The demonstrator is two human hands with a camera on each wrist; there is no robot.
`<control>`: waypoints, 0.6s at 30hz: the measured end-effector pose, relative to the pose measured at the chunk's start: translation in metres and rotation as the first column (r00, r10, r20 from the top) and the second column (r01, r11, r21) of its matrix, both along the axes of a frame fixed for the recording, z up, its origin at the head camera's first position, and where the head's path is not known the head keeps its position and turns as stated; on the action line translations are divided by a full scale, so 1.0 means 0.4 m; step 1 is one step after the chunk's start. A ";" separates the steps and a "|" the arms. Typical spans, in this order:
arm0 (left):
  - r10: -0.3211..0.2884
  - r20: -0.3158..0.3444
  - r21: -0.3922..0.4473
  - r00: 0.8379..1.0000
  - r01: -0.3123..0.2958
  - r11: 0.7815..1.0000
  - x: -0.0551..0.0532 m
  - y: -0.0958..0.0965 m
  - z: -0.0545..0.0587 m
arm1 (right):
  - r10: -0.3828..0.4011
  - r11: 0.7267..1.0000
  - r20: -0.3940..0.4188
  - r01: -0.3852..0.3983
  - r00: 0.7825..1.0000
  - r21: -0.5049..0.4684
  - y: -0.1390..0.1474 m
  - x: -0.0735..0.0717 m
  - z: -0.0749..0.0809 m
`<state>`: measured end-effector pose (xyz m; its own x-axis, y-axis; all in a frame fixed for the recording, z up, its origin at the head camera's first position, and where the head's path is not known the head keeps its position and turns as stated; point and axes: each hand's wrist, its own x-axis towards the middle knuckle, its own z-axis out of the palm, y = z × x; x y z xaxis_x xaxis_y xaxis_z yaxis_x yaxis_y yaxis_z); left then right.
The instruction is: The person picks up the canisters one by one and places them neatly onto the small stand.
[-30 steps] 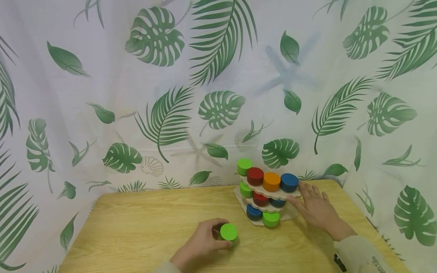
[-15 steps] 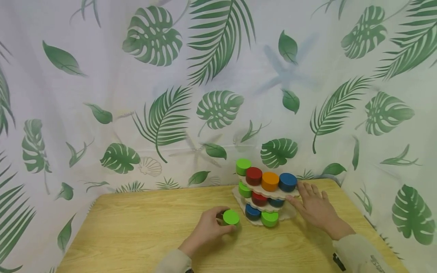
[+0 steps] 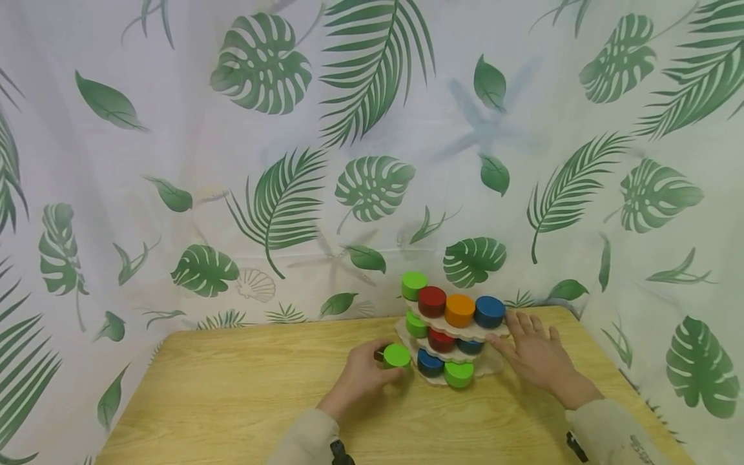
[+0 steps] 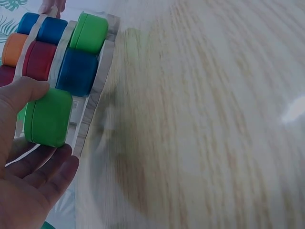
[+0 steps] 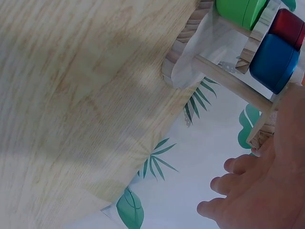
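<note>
My left hand pinches a green round tin between thumb and fingers, just left of a tiered wooden stand. In the left wrist view the held green tin is beside the blue tin on the bottom tier. With fairly straight fingers, my right hand touches the right end of the top tier. In the right wrist view a wooden post joins the tiers near that hand. Green, red, orange and blue tins stand along the top tier.
The stand is at the back right of a wood-grain table. Lower tiers carry more tins, among them a blue one and a green one at the bottom. A leaf-printed curtain hangs behind the table.
My left hand has moved away from me and slightly right with the green tin, bringing it close to the stand's left side. The right hand stays at the stand.
</note>
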<state>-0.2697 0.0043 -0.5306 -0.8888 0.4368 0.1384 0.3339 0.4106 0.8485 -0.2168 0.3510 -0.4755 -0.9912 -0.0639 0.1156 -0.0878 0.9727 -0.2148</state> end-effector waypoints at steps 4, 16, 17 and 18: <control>0.005 -0.020 -0.011 1.000 -0.005 1.000 -0.012 0.010 -0.006 | -0.002 1.000 0.009 0.002 1.000 -0.016 0.005 -0.002 -0.005; 0.039 -0.071 -0.038 0.997 -0.041 0.998 -0.033 0.037 -0.022 | 0.001 1.000 0.019 -0.001 1.000 -0.014 0.008 -0.005 -0.006; 0.039 -0.070 -0.039 0.997 -0.042 0.998 -0.035 0.039 -0.022 | 0.000 1.000 0.019 0.000 1.000 -0.015 0.009 -0.005 -0.007; 0.040 -0.067 -0.036 0.997 -0.043 0.998 -0.037 0.041 -0.023 | 0.000 1.000 0.019 0.000 1.000 -0.015 0.009 -0.005 -0.008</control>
